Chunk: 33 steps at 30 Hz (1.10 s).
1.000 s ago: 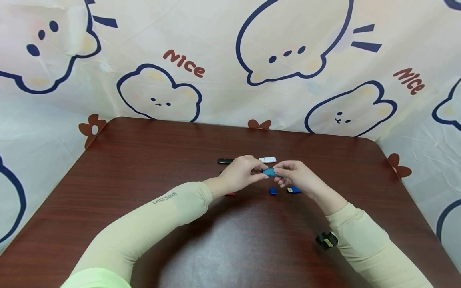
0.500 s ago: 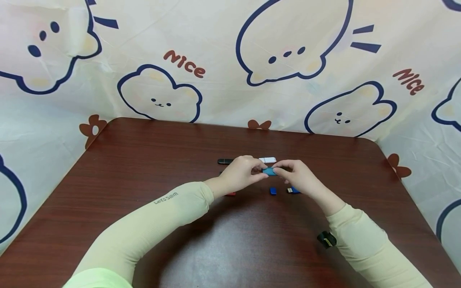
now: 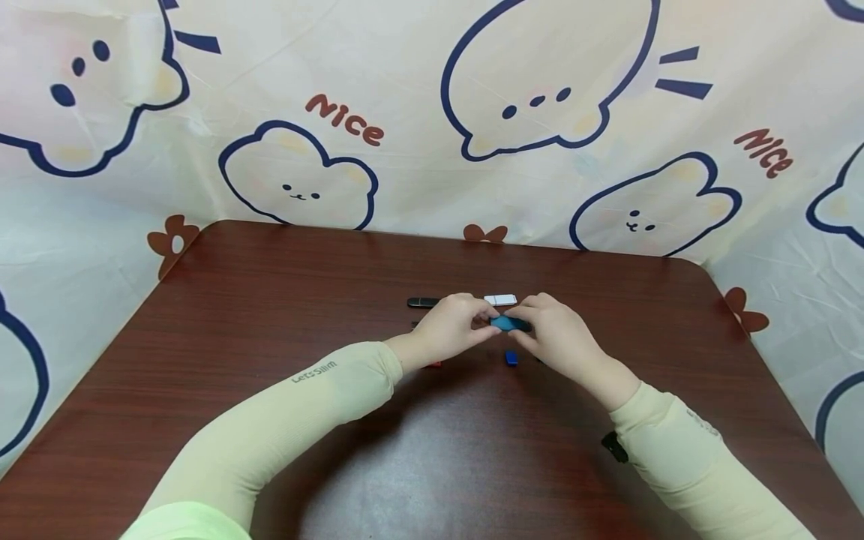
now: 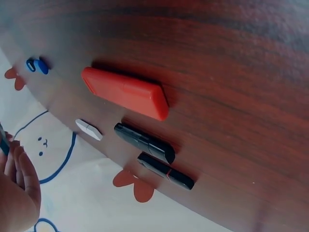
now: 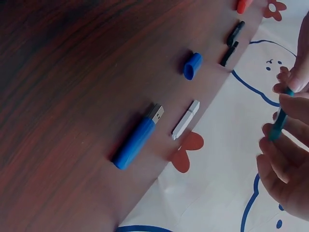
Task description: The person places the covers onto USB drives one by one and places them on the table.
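Both hands meet above the table at a teal USB stick [image 3: 508, 323]. My left hand [image 3: 454, 324] pinches its left end between thumb and fingers. The right hand [image 3: 559, 335] grips the other end, which looks darker in the head view. Seen from the right wrist, the teal stick [image 5: 278, 126] points down between the fingertips of the two hands, partly covered by them. Below the hands lies a small blue cap [image 3: 511, 358]. Its uncapped blue USB stick [image 5: 137, 142], metal plug showing, is hidden behind the right hand in the head view.
A white USB stick [image 3: 500, 300] and a black one [image 3: 422, 303] lie beyond the hands. From the left wrist, a red stick [image 4: 126, 93] and a second black stick [image 4: 145, 142] show on the brown table [image 3: 304, 285]. A printed cloth [image 3: 405, 172] hangs behind the table.
The right hand has turned over the teal stick's right end, its fingers shifting their hold. It now covers the uncapped blue stick in the head view. The left hand has barely moved.
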{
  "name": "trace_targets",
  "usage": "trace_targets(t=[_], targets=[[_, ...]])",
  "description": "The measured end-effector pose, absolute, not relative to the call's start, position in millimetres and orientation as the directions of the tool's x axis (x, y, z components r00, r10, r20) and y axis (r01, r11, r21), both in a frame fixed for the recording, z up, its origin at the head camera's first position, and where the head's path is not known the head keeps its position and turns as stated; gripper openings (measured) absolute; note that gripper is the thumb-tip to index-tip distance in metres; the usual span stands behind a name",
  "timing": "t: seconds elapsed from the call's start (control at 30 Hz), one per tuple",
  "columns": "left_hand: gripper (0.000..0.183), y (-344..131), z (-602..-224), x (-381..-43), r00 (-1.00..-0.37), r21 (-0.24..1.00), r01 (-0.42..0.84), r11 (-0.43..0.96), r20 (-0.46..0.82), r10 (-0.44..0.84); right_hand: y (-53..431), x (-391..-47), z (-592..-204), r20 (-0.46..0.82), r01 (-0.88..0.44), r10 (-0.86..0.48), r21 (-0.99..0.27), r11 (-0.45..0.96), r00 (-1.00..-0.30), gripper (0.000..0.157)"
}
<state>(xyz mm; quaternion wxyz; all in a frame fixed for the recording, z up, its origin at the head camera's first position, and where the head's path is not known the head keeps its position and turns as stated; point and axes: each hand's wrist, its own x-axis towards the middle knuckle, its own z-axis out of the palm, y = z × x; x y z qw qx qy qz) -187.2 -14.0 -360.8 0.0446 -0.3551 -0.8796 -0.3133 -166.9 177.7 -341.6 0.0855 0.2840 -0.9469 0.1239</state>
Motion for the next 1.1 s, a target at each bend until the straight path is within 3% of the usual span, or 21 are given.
trace_targets(t=[0.17, 0.5, 1.1], targets=[[0.019, -11.8, -363.2, -187.5, -0.747, 0.507, 0.650, 0.566, 0.288, 0.600, 176.6, -166.8, -342.2, 0.271, -0.598, -0.554, -0.120, 0.792, -0.788, 0.024], [0.019, -18.2, -365.7, -188.5, -0.766, 0.468, 0.637, 0.612, 0.299, 0.569, 176.1, -176.7, -346.2, 0.166, -0.567, -0.544, -0.161, 0.808, -0.822, 0.019], [0.014, -29.6, -367.9, -186.9, -0.782, 0.451, 0.622, 0.640, 0.316, 0.537, 184.6, -204.7, -373.4, 0.031, -0.535, -0.535, -0.006, 0.845, -0.844, 0.024]])
